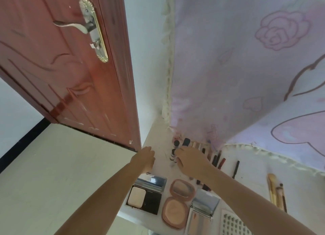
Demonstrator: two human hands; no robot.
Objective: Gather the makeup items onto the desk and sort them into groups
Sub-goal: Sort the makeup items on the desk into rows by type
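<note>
glossy wooden door (70, 76), metal handle (73, 26) (shiny), cloth curtain (237, 67)

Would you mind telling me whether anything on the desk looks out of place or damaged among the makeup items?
Nothing looks spilled or broken. The three compacts lie open: the black compact, the pink compact and the silver compact. One black pencil lies apart from the row of sticks.

White desk (158, 145) carries open compacts (146, 196), tubes (174, 153), pencils (219, 160) and brushes (276, 192)
</note>
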